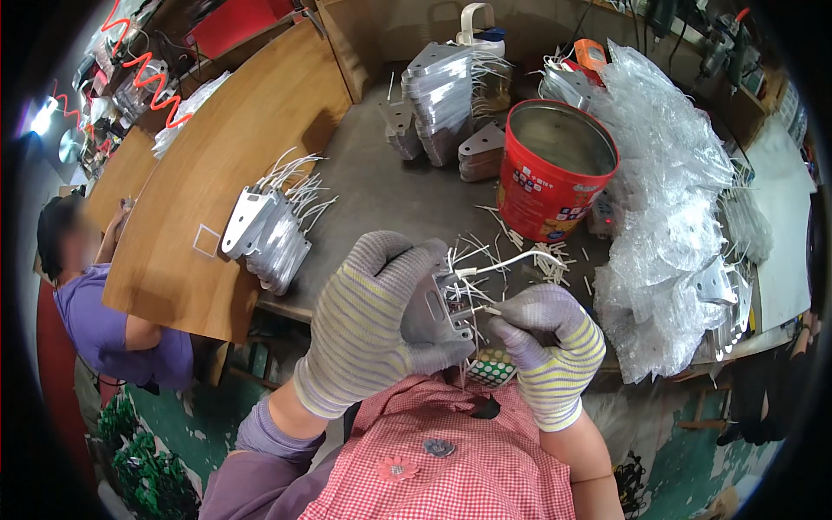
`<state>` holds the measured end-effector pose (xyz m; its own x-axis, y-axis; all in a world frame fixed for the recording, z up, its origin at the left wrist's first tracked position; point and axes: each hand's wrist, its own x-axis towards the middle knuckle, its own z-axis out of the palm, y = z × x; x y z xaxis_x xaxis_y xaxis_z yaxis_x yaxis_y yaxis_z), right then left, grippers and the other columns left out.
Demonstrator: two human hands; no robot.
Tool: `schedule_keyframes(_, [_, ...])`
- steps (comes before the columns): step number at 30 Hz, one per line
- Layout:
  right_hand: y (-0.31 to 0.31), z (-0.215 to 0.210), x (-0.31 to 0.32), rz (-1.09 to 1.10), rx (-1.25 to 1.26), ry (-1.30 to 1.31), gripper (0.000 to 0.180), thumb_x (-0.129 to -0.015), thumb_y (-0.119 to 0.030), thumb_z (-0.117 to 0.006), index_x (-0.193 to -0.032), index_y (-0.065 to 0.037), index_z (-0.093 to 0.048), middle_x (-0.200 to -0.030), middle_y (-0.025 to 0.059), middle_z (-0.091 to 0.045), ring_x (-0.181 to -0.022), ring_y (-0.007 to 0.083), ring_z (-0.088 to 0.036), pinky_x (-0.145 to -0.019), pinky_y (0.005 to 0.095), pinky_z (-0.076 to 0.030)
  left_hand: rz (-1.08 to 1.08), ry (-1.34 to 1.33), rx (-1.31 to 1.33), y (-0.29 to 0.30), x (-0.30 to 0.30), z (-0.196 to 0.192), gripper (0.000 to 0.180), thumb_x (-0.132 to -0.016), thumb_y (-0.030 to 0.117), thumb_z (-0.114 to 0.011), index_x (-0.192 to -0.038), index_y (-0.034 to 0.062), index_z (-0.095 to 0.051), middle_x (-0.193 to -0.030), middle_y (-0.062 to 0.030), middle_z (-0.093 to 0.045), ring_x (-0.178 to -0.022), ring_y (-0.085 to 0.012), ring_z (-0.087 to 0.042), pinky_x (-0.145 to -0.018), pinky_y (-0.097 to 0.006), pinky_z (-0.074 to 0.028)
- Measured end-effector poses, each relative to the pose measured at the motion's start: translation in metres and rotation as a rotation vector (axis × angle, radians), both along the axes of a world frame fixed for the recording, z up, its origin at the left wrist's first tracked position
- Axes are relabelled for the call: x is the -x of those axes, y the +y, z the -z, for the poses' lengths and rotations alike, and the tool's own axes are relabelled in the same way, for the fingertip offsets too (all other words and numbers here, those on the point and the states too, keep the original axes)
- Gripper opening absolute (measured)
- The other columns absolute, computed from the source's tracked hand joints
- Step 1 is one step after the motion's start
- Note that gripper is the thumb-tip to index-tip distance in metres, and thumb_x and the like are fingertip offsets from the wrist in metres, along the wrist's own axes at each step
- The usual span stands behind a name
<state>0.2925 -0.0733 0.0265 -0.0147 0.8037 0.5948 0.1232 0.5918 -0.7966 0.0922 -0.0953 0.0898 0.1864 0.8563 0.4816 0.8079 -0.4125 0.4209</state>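
Observation:
My left hand (360, 325), in a striped knit glove, grips a grey metal bracket-like part (419, 314) with a slot in it, held upright over the near table edge. White wires (511, 263) come out of the part's right side, and one curves away to the right. With thumb and forefinger, my right hand (559, 351), gloved alike, pinches a thin white wire beside the part; its tip is partly hidden by the fingers. Just beyond both hands, short white tube pieces (548, 263) lie scattered on the dark table (360, 186).
Behind the tube pieces stands a red bucket (542, 186). Stacks of similar metal parts rest at the back (440, 100) and on the wooden board (199, 178) at left (273, 234). Clear plastic wrap (663, 199) heaps up at right. Another person (121, 316) sits at far left.

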Motion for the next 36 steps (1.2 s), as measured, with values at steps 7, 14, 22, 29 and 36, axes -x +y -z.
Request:
schedule_keyframes(7, [0.003,-0.005,-0.003,0.029,-0.157,-0.070,0.017,-0.072,-0.002,-0.086,-0.084,-0.006,-0.074,-0.081,0.0080,-0.071,-0.072,0.0242,-0.067,-0.068,0.0329,-0.053,0.004,-0.017,0.014,-0.004,-0.006,-0.001,0.087,-0.054,0.040,-0.094,-0.126,0.0016,-0.064,-0.110,-0.0171,-0.060,-0.096,-0.0336,-0.066,-0.083,-0.040,-0.056])
schedule_keyframes(14, [0.007,-0.004,-0.012,-0.152,-0.040,-0.055,0.017,-0.072,-0.002,-0.086,-0.084,-0.005,-0.074,-0.080,0.0086,-0.072,-0.075,0.0232,-0.069,-0.069,0.0328,-0.053,0.108,0.118,0.052,0.002,-0.005,-0.008,0.084,-0.055,0.040,-0.093,-0.125,0.0020,-0.065,-0.109,-0.0165,-0.062,-0.095,-0.0346,-0.066,-0.082,-0.042,-0.055])
schedule_keyframes(22, [0.009,-0.007,-0.018,-0.353,0.066,-0.086,0.018,-0.070,-0.002,-0.083,-0.085,-0.004,-0.072,-0.081,0.0076,-0.071,-0.072,0.0217,-0.067,-0.067,0.0329,-0.053,0.116,0.095,0.114,-0.003,0.002,-0.004,0.088,-0.051,0.047,-0.094,-0.125,0.0071,-0.067,-0.108,-0.0166,-0.060,-0.094,-0.0352,-0.065,-0.080,-0.041,-0.054])
schedule_keyframes(29, [0.008,0.002,-0.014,-0.140,0.163,-0.128,0.012,-0.084,-0.010,-0.077,-0.094,-0.003,-0.075,-0.074,0.0066,-0.068,-0.066,0.0167,-0.063,-0.062,0.0289,-0.047,-0.014,0.189,0.082,0.007,0.024,-0.009,0.078,-0.061,0.038,-0.089,-0.126,0.0052,-0.062,-0.115,-0.0198,-0.061,-0.102,-0.0383,-0.064,-0.088,-0.045,-0.053])
schedule_keyframes(36, [0.026,0.010,-0.056,0.200,0.301,-0.003,0.012,-0.090,-0.011,-0.074,-0.092,0.001,-0.071,-0.079,0.0080,-0.071,-0.072,0.0123,-0.064,-0.070,0.0281,-0.050,-0.751,0.459,-0.284,0.047,0.151,-0.008,0.063,-0.074,0.030,-0.085,-0.125,-0.0011,-0.063,-0.118,-0.0229,-0.060,-0.104,-0.0397,-0.061,-0.091,-0.046,-0.051])
